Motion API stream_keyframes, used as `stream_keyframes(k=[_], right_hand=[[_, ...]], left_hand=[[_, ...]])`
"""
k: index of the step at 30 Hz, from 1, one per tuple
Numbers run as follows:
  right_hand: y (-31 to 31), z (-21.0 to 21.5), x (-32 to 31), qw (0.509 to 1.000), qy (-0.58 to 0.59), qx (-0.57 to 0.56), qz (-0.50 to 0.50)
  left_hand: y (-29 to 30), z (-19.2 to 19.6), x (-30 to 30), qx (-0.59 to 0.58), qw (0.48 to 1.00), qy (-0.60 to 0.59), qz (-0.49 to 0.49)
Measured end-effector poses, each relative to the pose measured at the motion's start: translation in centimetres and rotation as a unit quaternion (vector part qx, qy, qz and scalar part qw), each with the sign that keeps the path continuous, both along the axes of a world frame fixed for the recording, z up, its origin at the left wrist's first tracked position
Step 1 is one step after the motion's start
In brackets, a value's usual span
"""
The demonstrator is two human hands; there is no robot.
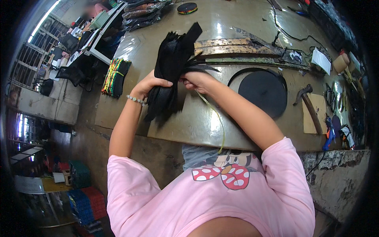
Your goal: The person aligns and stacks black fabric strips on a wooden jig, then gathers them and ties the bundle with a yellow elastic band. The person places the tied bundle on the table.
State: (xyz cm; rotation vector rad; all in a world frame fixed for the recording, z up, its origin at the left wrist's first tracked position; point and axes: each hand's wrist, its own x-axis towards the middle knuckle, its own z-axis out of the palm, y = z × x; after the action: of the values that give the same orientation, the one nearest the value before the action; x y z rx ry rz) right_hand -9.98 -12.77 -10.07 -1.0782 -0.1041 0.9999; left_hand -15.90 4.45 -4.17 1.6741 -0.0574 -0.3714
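A thick bundle of black webbing strips (167, 59) is held up over the table's near edge, its ends fanned and uneven. My left hand (153, 83) is closed round the bundle's left side, thumb across the front. Against the right side of the bundle, my right hand (197, 81) has its fingers curled shut on a thin yellow-green string (222, 126). The string's loose tail hangs from under that hand toward my lap. Whether the string passes round the strips is hidden. Some black strip ends stick out behind my right hand.
A large black webbing roll (262, 94) lies right of my right forearm, with a hammer (310, 106) beyond it. Wooden bars (229, 46) cross the table behind. A tied bundle of colourful strips (115, 78) lies left. A small patterned roll (187, 8) sits at the back.
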Motion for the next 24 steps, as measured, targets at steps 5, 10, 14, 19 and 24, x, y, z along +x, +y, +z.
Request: stream_keyframes(k=[5,10,14,19,24], right_hand=[[-1.4,2.1,-1.0,0.981,0.122,0.150,-0.032],[-1.7,3.2,-1.9,0.967,0.172,0.154,-0.106],[-2.4,2.5,-2.1,0.968,0.170,0.171,-0.075],[-2.6,0.4,-4.4,0.977,0.152,0.140,-0.044],[-2.3,0.0,-7.9,0.990,-0.135,0.007,-0.033]], left_hand=[[0.2,0.2,0.4,0.010,1.000,0.007,0.009],[-0.7,0.6,0.7,0.061,0.998,-0.018,0.006],[-1.7,1.1,0.9,0.235,0.964,-0.121,0.002],[-2.4,1.4,1.7,0.452,0.859,-0.239,0.031],[-3.1,0.3,2.0,0.556,0.777,-0.286,0.071]])
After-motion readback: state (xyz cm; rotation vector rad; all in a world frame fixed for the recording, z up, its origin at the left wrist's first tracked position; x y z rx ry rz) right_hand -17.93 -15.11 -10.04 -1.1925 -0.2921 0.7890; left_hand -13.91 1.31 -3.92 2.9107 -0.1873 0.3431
